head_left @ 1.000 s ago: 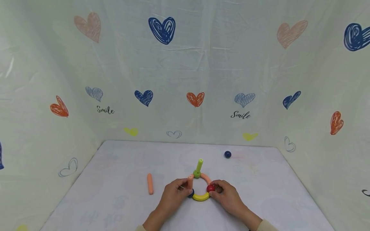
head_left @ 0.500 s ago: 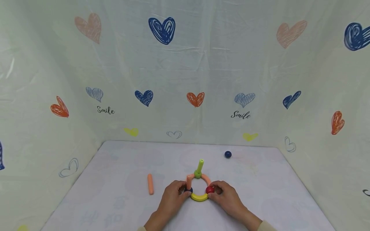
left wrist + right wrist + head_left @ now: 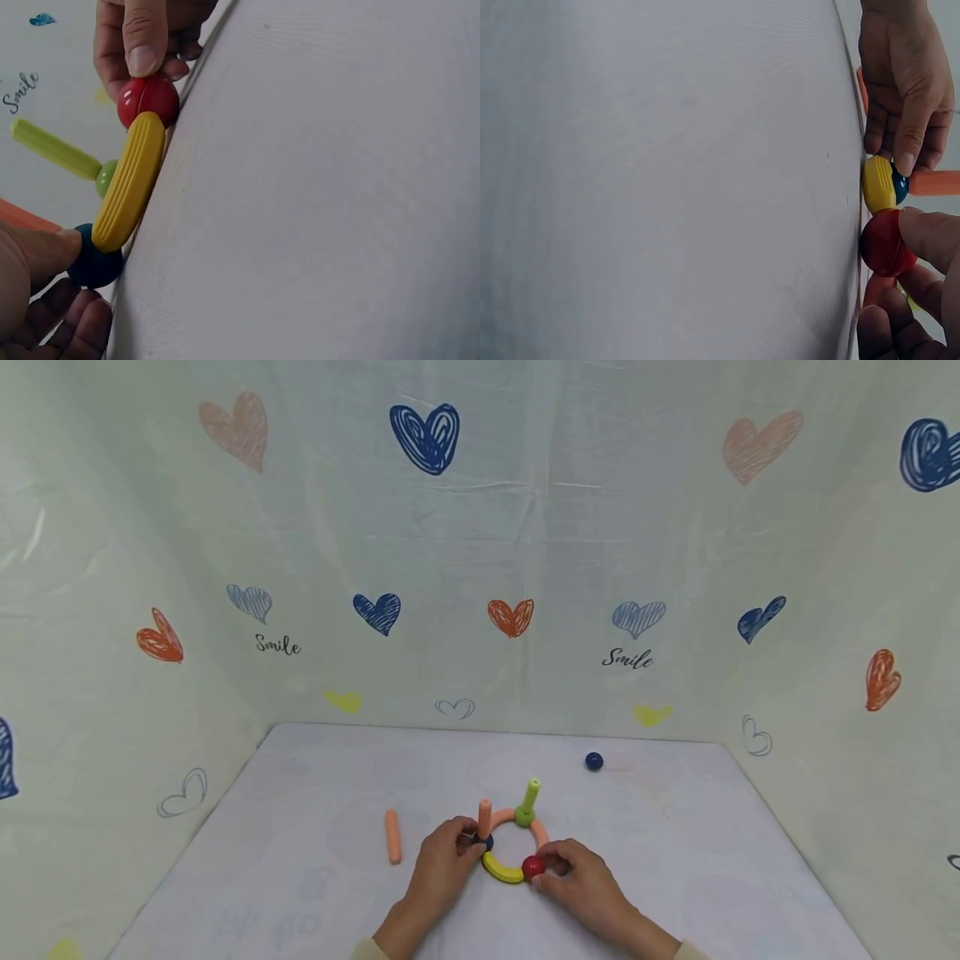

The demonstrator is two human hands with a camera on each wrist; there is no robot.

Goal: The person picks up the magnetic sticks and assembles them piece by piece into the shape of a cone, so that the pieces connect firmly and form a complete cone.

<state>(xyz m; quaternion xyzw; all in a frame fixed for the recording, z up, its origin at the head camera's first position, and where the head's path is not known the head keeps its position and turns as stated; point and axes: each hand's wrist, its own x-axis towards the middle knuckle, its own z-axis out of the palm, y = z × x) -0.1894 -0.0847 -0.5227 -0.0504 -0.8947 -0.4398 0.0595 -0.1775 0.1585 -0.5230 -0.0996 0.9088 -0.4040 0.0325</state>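
A small ring of toy building pieces lies on the table in the head view. My left hand (image 3: 441, 870) pinches its dark blue ball (image 3: 97, 262), from which a straight orange rod (image 3: 485, 818) stands up. My right hand (image 3: 583, 883) pinches the red ball (image 3: 533, 867) between thumb and fingers. A yellow curved rod (image 3: 501, 870) joins these two balls on the near side. Two orange curved rods (image 3: 539, 833) run from the balls to a green ball (image 3: 524, 816) at the far side. A light green rod (image 3: 532, 793) rises from that ball, leaning slightly right.
Left of the ring, a loose orange rod (image 3: 393, 837) lies on the white table (image 3: 315, 793). Another dark blue ball (image 3: 594, 762) sits toward the back right. A pale curtain (image 3: 555, 568) printed with hearts surrounds the table at the back and sides.
Both hands have turned the ring clockwise as seen from above: the blue ball went left and away, the red ball came nearer, and the green ball shifted right.
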